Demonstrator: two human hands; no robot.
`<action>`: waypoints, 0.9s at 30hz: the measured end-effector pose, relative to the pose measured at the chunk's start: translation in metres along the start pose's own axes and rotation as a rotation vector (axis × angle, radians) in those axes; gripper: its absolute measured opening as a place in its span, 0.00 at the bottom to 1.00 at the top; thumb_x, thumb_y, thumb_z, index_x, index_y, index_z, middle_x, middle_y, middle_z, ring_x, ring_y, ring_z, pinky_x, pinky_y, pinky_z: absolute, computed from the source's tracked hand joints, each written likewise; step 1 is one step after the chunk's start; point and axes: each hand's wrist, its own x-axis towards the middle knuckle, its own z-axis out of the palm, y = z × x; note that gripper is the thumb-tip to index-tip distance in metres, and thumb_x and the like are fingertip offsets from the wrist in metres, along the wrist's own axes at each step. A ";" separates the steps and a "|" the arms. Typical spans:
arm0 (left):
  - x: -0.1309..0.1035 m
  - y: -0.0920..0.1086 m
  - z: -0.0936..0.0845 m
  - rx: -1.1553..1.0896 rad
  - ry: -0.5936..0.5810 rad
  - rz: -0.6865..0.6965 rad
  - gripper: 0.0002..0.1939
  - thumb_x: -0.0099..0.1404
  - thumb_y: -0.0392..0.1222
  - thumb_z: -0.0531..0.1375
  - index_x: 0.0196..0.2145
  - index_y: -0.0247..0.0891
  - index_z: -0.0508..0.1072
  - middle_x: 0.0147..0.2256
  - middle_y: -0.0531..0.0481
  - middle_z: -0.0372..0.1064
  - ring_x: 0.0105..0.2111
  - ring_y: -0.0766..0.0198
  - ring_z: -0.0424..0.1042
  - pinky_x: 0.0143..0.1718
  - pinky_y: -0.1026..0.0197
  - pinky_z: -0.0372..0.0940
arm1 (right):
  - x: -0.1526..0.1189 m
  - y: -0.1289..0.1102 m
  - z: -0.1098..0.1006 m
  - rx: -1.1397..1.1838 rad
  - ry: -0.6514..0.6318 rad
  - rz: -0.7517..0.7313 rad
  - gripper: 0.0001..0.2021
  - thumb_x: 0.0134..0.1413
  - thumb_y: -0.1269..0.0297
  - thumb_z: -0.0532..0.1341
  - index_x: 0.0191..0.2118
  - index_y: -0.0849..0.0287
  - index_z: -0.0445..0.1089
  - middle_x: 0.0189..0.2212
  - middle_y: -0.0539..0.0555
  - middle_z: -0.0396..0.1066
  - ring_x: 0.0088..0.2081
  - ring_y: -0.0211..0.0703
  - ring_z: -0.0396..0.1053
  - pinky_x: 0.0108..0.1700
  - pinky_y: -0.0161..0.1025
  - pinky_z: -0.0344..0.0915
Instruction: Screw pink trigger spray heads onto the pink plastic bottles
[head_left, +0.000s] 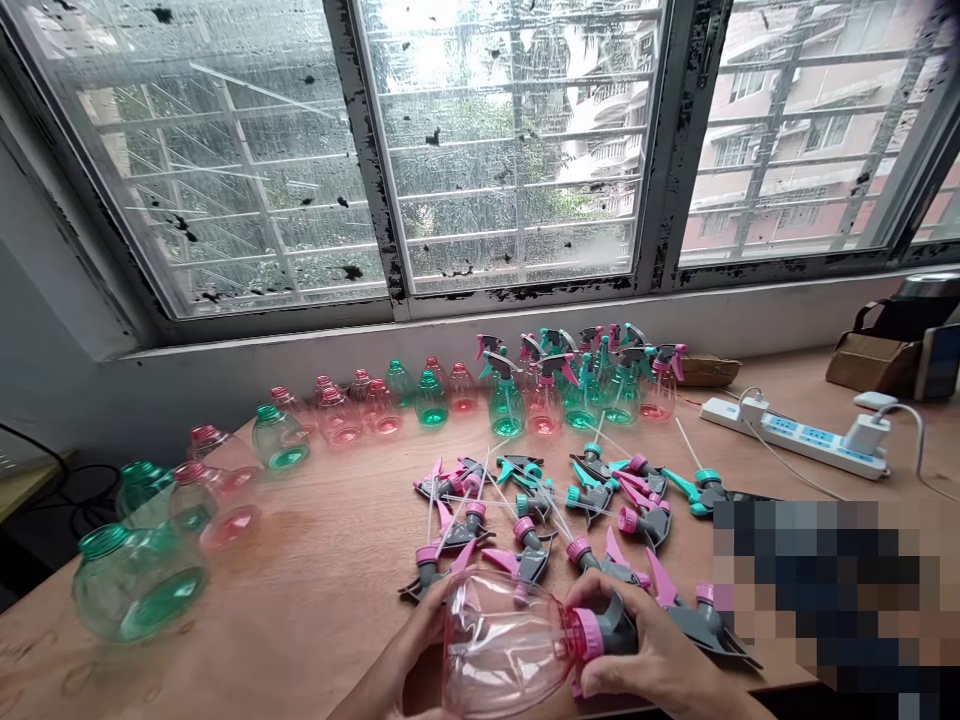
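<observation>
Pink clear bottle point(504, 640) is lying sideways between two hands, above near edge of wooden table point(300, 570). Left hand point(416, 650) is holding bottle body, fingers partly hidden behind. Right hand point(637, 640) is closing around grey-and-pink spray head point(600, 632) at bottle neck. Loose spray heads point(529, 550) are lying just beyond bottle; assembled spray bottles point(545, 405) are standing near window point(510, 150).

Head-height view, forward and down

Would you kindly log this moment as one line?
left hand: on pink bottle; right hand: on spray head; spray head: at bottle's neck
</observation>
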 end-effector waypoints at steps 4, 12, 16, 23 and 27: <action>0.000 -0.016 -0.005 -0.038 -0.027 0.063 0.47 0.61 0.57 0.68 0.70 0.61 0.48 0.73 0.49 0.48 0.67 0.40 0.60 0.66 0.40 0.55 | 0.002 0.003 0.002 0.110 -0.026 -0.007 0.20 0.38 0.60 0.79 0.36 0.56 0.74 0.31 0.46 0.73 0.33 0.42 0.69 0.38 0.35 0.65; 0.007 -0.029 -0.019 0.016 -0.084 0.027 0.56 0.57 0.61 0.69 0.71 0.60 0.40 0.74 0.48 0.44 0.69 0.37 0.55 0.67 0.40 0.54 | 0.003 0.005 0.001 0.089 0.024 0.004 0.20 0.40 0.56 0.78 0.37 0.57 0.73 0.29 0.46 0.72 0.31 0.43 0.67 0.36 0.35 0.63; 0.008 -0.021 -0.015 -0.033 -0.095 0.038 0.57 0.52 0.60 0.72 0.71 0.61 0.46 0.72 0.48 0.49 0.69 0.35 0.53 0.65 0.37 0.55 | -0.001 0.003 0.001 -0.066 0.024 0.009 0.22 0.34 0.56 0.80 0.37 0.56 0.77 0.32 0.48 0.73 0.36 0.47 0.68 0.39 0.38 0.63; 0.000 -0.021 -0.004 -0.174 -0.102 0.030 0.46 0.56 0.51 0.73 0.67 0.57 0.56 0.70 0.44 0.53 0.69 0.40 0.54 0.68 0.40 0.50 | -0.003 0.003 0.000 -0.113 0.010 -0.020 0.20 0.41 0.53 0.77 0.40 0.54 0.78 0.36 0.50 0.76 0.40 0.52 0.71 0.44 0.40 0.64; 0.002 -0.025 -0.001 -0.164 -0.095 0.045 0.47 0.56 0.51 0.73 0.67 0.53 0.56 0.67 0.39 0.58 0.67 0.41 0.59 0.66 0.40 0.56 | -0.002 -0.002 0.002 -0.047 -0.010 -0.042 0.17 0.43 0.55 0.76 0.39 0.53 0.76 0.35 0.51 0.76 0.44 0.56 0.72 0.45 0.42 0.65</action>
